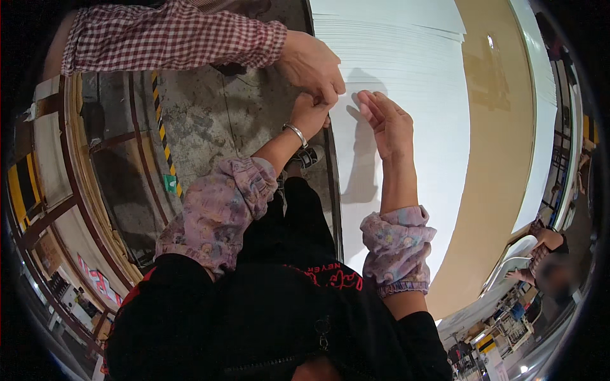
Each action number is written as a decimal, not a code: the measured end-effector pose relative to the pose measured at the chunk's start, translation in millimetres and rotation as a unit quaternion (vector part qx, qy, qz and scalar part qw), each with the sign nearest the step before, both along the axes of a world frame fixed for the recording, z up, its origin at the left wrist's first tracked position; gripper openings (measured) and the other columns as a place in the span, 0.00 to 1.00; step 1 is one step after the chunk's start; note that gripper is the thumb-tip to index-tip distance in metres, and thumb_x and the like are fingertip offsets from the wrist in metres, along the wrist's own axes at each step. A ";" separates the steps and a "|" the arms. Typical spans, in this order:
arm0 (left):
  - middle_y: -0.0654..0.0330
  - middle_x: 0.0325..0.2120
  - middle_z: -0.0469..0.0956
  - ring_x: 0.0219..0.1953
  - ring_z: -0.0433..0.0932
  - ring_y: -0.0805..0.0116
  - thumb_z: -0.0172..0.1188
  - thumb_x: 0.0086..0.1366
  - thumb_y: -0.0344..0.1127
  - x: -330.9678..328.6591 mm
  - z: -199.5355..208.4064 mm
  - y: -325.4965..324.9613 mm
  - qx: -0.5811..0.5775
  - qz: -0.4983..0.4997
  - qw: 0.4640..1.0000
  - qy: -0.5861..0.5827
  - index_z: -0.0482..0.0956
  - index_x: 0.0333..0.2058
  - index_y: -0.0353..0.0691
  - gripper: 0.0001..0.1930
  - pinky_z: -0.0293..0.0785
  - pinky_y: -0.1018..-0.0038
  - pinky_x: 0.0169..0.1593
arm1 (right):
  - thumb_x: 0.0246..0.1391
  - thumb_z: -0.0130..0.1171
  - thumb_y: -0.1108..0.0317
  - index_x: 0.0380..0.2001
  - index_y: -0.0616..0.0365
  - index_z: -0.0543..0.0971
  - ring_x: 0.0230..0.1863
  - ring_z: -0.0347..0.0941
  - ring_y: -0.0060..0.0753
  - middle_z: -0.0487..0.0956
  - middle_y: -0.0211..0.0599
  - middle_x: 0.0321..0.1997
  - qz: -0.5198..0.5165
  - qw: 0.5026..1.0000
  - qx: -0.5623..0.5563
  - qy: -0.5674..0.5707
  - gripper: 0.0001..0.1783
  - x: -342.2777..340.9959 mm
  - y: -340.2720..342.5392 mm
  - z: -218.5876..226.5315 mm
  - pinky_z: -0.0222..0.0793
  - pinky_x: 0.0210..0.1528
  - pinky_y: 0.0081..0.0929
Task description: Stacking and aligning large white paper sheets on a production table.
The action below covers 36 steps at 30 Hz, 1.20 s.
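Observation:
My left hand (pixel 309 117), with a silver bangle at the wrist, is closed at the left edge of the stack of white sheets (pixel 419 127). What its fingers hold, if anything, is hidden. Right above it, a co-worker's hand (pixel 312 66) in a checked sleeve reaches in from the upper left, its fingertips meeting or overlapping my fingers. Over the sheets, my right hand (pixel 389 124) is open, fingers slightly bent, nothing visible in it, casting a shadow on the white surface. Toward the far end the sheets lie staggered, their edges showing as many thin lines.
A brown board (pixel 502 114) lies along the right side of the white sheets, with another white stack (pixel 540 82) beyond it. Brown-framed racks (pixel 76 171) stand at left, beside black-and-yellow floor tape (pixel 162 127). Another person (pixel 553 267) is at lower right.

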State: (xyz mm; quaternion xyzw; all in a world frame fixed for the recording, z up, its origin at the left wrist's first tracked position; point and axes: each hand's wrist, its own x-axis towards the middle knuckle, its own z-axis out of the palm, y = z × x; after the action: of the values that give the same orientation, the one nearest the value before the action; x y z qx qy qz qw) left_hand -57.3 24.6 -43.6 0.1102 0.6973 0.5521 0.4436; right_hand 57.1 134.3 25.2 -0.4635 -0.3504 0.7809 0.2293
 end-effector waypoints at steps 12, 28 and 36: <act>0.64 0.17 0.71 0.14 0.70 0.76 0.57 0.56 0.28 1.2 -4.4 0.4 0.037 0.055 0.995 -0.075 0.71 0.23 0.34 0.06 0.66 0.79 0.17 | 0.51 0.56 0.72 0.48 0.63 0.72 0.48 0.70 0.39 0.72 0.44 0.51 0.142 0.857 0.443 -0.223 0.19 14.1 1.6 -8.5 0.71 0.45 0.31; 0.66 0.12 0.68 0.12 0.67 0.80 0.58 0.57 0.32 6.1 5.4 0.6 0.055 0.005 0.998 0.020 0.66 0.18 0.36 0.13 0.62 0.80 0.15 | 0.57 0.41 0.60 0.59 0.52 0.62 0.66 0.48 0.37 0.58 0.30 0.65 0.258 0.557 0.671 -0.416 0.26 25.5 -15.8 -35.9 0.47 0.58 0.35; 0.66 0.10 0.65 0.10 0.67 0.79 0.58 0.58 0.33 6.0 -3.8 1.7 0.056 0.012 0.998 0.041 0.62 0.16 0.37 0.16 0.62 0.79 0.13 | 0.57 0.39 0.60 0.59 0.52 0.62 0.66 0.48 0.36 0.58 0.28 0.66 0.260 0.552 0.669 -0.424 0.26 23.5 -17.1 -37.2 0.48 0.58 0.35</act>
State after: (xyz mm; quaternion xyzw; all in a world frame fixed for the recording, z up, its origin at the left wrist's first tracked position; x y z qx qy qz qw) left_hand -51.3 26.3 -47.4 0.1489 0.6841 0.5906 0.4013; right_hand 80.5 117.2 -11.9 -0.3421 -0.9339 0.0602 0.0852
